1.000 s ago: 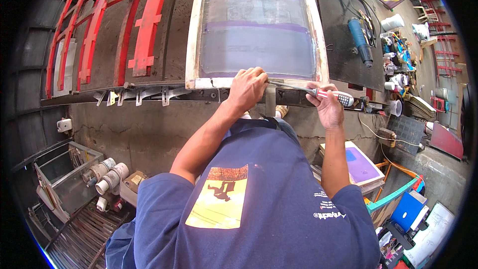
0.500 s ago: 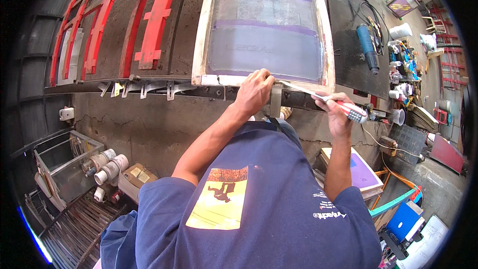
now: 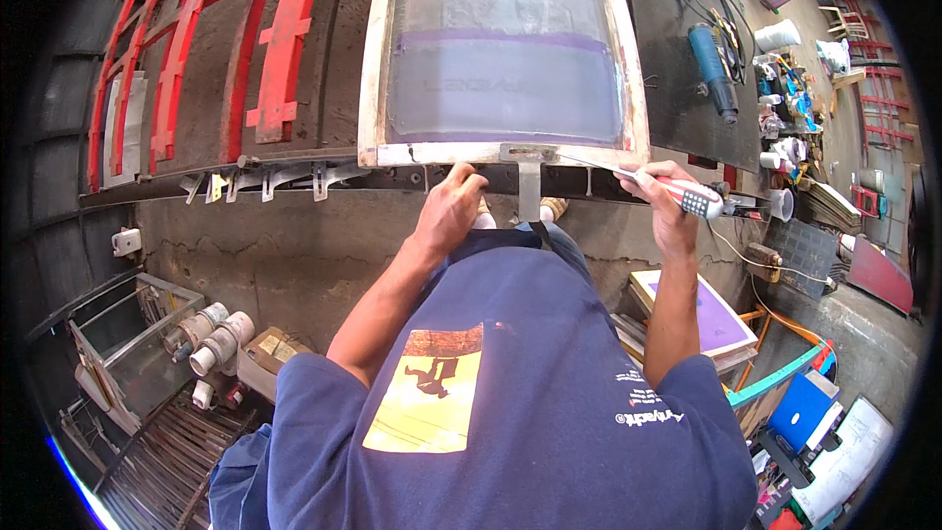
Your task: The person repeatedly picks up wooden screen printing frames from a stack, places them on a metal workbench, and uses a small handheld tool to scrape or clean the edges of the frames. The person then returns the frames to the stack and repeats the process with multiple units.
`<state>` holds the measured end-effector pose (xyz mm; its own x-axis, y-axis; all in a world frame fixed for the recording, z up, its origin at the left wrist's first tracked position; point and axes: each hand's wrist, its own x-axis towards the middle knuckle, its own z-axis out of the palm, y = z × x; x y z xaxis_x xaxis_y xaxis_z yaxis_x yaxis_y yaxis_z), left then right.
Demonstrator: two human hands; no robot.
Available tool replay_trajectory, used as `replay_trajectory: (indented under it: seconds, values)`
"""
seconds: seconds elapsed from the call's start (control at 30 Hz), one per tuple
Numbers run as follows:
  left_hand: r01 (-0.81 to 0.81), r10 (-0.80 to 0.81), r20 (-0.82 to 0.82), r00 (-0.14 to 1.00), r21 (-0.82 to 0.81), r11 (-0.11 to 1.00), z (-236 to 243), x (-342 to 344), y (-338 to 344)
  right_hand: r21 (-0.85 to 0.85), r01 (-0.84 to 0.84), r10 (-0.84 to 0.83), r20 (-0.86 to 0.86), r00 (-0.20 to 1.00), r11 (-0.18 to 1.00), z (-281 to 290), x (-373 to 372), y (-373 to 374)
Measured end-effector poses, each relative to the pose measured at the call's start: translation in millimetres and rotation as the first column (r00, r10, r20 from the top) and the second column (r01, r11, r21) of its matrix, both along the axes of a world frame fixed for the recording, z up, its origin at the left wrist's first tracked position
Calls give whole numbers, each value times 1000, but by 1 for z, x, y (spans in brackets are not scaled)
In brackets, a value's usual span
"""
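A wooden-framed printing screen [image 3: 378, 69] with purple and grey mesh lies on the bench in front of me. On its near rail sits a slotted metal bracket [image 3: 530, 186], its flat arm reaching down toward me. My right hand [image 3: 667, 206] grips a screwdriver [image 3: 695, 198] with a red and white handle and a grey dotted end. Its thin shaft slants left, the tip near the bracket's slotted plate. My left hand [image 3: 453, 206] is just off the near rail, left of the bracket, fingers curled together. What it may hold is hidden.
Red metal frames [image 3: 280, 69] stand along the bench at left, with more metal brackets [image 3: 319, 182] on its front edge. A blue heat gun [image 3: 714, 74] and its cable lie on a dark board at right. Behind, on the right, is a stack of screens [image 3: 721, 324].
My left hand has drawn back from the bracket, down and to the left, uncovering the slotted plate. The screwdriver stays in my right hand near the bracket. The view has shifted slightly.
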<state>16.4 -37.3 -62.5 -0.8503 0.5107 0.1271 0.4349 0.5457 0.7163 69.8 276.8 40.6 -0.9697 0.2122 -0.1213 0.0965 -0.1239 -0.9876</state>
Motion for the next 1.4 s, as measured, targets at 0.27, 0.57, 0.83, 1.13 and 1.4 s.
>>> replay_trajectory:
  seconds: [0.27,0.57,0.83,1.13,1.4]
  values:
    - [-112,112,9,994,67,991,45,-2,4,46,-56,53,55,997,997,3,-15,-6]
    - [105,-95,-78,992,145,984,58,-29,59,562,-264,353,-54,934,784,30,-29,-26]
    - [301,-301,56,952,6,954,46,-53,99,616,-36,168,-156,973,787,52,-61,-35]
    - [354,-346,150,926,-26,935,63,-66,84,902,-109,222,14,975,419,110,-90,-34]
    - [277,-275,-51,960,329,903,102,-75,83,920,-204,565,-23,825,334,108,-105,-29]
